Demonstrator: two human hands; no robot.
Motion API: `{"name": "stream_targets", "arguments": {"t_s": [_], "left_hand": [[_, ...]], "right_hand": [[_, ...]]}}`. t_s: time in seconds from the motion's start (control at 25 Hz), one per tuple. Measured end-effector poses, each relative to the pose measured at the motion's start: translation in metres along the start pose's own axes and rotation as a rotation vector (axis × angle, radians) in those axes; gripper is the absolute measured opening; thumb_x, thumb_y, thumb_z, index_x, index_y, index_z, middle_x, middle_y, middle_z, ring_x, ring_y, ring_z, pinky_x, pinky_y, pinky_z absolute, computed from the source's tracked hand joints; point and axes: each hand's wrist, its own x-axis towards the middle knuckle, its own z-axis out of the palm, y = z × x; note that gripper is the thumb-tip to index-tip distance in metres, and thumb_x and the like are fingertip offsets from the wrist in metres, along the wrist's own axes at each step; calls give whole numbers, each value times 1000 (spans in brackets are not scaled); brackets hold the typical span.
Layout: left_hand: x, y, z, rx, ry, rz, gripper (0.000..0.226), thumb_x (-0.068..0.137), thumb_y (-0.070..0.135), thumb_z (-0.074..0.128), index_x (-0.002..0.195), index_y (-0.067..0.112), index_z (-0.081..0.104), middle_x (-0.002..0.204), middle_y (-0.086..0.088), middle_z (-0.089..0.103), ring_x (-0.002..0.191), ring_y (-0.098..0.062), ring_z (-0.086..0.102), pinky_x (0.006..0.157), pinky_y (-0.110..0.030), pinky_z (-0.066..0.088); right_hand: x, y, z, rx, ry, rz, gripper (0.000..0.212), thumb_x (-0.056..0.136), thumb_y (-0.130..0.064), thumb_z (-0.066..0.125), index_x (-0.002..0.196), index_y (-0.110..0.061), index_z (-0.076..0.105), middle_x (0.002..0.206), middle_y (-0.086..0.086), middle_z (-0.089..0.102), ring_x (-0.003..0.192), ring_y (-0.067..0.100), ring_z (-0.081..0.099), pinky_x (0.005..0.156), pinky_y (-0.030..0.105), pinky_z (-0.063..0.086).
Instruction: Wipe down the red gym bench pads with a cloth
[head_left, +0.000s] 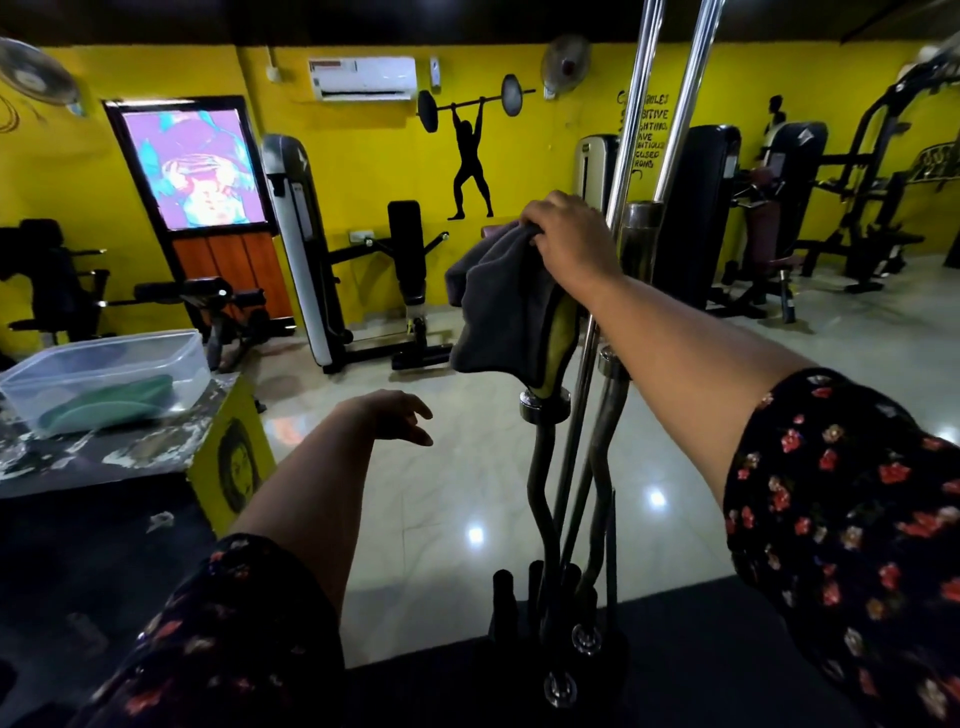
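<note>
My right hand (563, 236) grips a dark grey cloth (501, 301) at its top edge; the cloth hangs down over the upper ends of the curl bars standing in a rack. My left hand (397, 415) hovers lower in front of me, fingers loosely spread, holding nothing. A machine with dark red pads (763, 234) stands at the back right, partly hidden by a black machine column. No red bench pad is near my hands.
Upright steel bars (631, 156) and curl bars (545, 467) stand in a floor rack (556, 623) right before me. A yellow box (234, 457) at left carries a clear plastic tub (109, 379) with something green inside. Black gym machines line the yellow wall; the tiled floor (467, 467) lies between.
</note>
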Motion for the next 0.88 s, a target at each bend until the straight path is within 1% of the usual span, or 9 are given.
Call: {"name": "stream_targets", "arguments": {"t_s": [0.12, 0.28, 0.36, 0.44, 0.52, 0.56, 0.72, 0.8, 0.88], "left_hand": [[-11, -2, 3, -13, -10, 14, 61, 86, 45, 70, 140, 27, 49, 136, -2, 56, 124, -20, 52, 103, -32, 40], [-27, 4, 14, -29, -30, 63, 60, 85, 42, 72, 139, 26, 50, 137, -3, 55, 124, -20, 52, 101, -30, 39], [-35, 16, 22, -26, -41, 92, 60, 85, 41, 72, 139, 25, 51, 136, -2, 56, 124, -20, 52, 102, -29, 39], [-41, 28, 27, 16, -41, 131, 60, 85, 41, 72, 138, 24, 51, 134, -2, 57, 124, -20, 52, 105, -31, 39], [-47, 44, 33, 45, -42, 175, 59, 84, 43, 72, 137, 25, 52, 132, -2, 59, 122, -20, 53, 105, -31, 39], [-50, 52, 35, 50, -43, 192, 58, 84, 43, 72, 136, 26, 53, 131, -1, 59, 121, -19, 54, 105, -31, 38], [-72, 98, 47, 57, -43, 284, 57, 84, 45, 72, 135, 28, 54, 129, 1, 60, 121, -16, 54, 104, -29, 38], [-84, 126, 55, 78, -38, 333, 56, 85, 42, 72, 136, 26, 54, 129, 0, 60, 122, -17, 53, 102, -27, 38], [-102, 163, 70, 102, -60, 386, 56, 86, 39, 71, 137, 23, 53, 130, -1, 60, 123, -18, 53, 98, -24, 36]], "right_hand": [[-16, -1, -15, 35, 12, -20, 25, 91, -5, 52, 113, -11, 62, 111, 14, 57, 110, 32, 51, 88, 42, 43], [-52, -1, -34, 23, 100, 62, 25, 89, -2, 50, 110, -8, 61, 110, 17, 57, 108, 33, 50, 86, 44, 44], [-78, 4, -42, 37, 55, 78, 26, 87, -1, 49, 109, -8, 61, 109, 17, 57, 107, 34, 51, 86, 43, 45], [-104, 12, -48, 30, 10, 95, 29, 88, 0, 49, 113, -8, 61, 109, 19, 58, 107, 36, 52, 88, 42, 45], [-130, 20, -58, 4, -78, 183, 34, 88, 0, 51, 121, -7, 61, 115, 19, 58, 111, 37, 52, 93, 41, 44], [-143, 27, -65, -10, -152, 227, 34, 89, -2, 52, 121, -7, 61, 117, 18, 58, 112, 36, 52, 94, 40, 44], [-206, 48, -98, -126, -558, 307, 27, 85, -10, 59, 111, -11, 67, 112, 14, 60, 106, 32, 57, 87, 36, 47], [-241, 55, -113, -143, -658, 353, 29, 85, -11, 59, 113, -10, 65, 115, 13, 60, 106, 30, 56, 86, 34, 45], [-281, 63, -133, -121, -735, 411, 31, 83, -9, 60, 113, -11, 64, 117, 13, 59, 108, 30, 56, 90, 35, 47]]}}
